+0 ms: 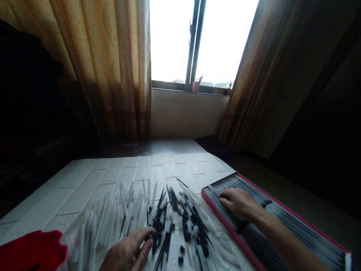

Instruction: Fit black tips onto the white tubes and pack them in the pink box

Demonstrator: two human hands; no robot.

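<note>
My left hand (131,248) is low in the middle, thumb and forefinger apart beside a cluster of small black caps (158,237). No object shows between those fingers. My right hand (238,202) rests over the red-edged box (220,216), its thumb and fingers a little apart and seemingly empty. Rows of slim clear tubes with dark parts (293,222) fill that box. Between my hands lie thin black pointed sticks, like pen refills (172,199), in loose bunches. Clear plastic tubes (109,214) are heaped left of them.
A red dish with a wavy rim (34,248) sits at the lower left. The white brick-patterned table (113,171) reaches toward a window. On the sill stands a pink cup (195,87) with sticks in it. Curtains (113,67) hang at both sides.
</note>
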